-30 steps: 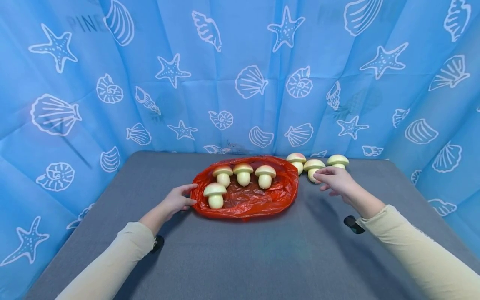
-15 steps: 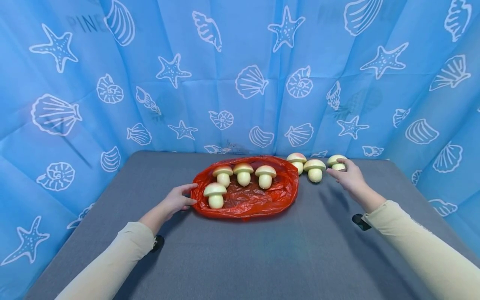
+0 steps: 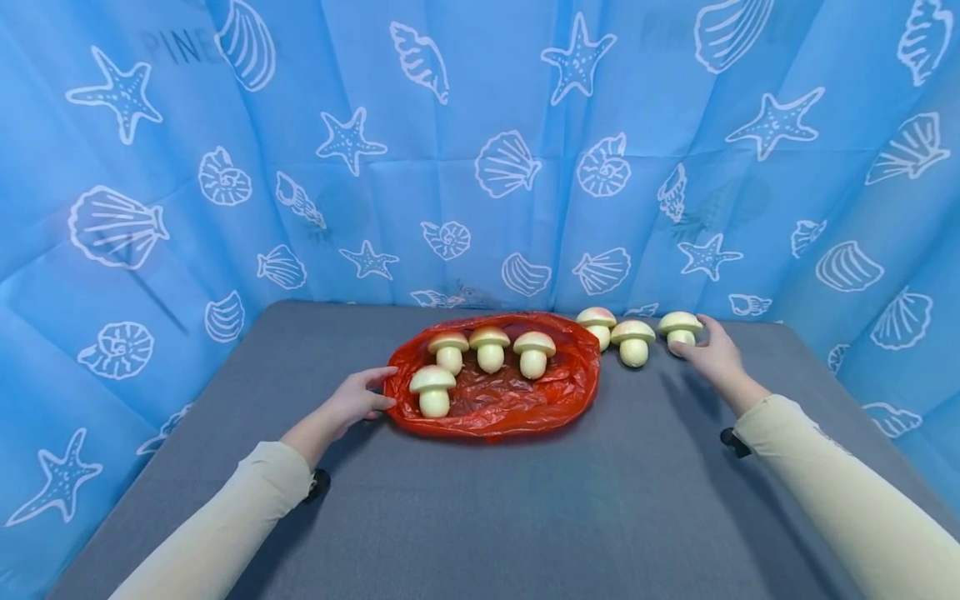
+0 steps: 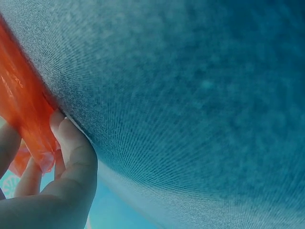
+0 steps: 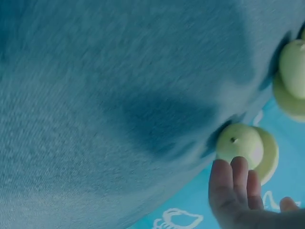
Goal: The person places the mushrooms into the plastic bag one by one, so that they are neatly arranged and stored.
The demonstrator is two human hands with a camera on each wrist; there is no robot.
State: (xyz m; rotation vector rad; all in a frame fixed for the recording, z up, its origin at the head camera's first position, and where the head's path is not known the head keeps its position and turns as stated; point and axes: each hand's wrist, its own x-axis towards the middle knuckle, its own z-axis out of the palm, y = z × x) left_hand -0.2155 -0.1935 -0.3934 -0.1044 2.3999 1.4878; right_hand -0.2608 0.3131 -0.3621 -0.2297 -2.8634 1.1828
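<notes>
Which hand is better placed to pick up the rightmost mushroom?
Probably the right hand: it is right beside the rightmost mushroom, while the left hand holds the left end of the red bag, much farther away.

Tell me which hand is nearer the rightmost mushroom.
Right. The right hand is at the rightmost mushroom; the left hand is far off, at the left edge of the red bag.

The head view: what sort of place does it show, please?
Probably an indoor tabletop set up for filming or practice; the room beyond is hidden. A blue shell-and-starfish curtain screens the back and sides of a grey table, which bears a red bag and mushroom-shaped objects.
</notes>
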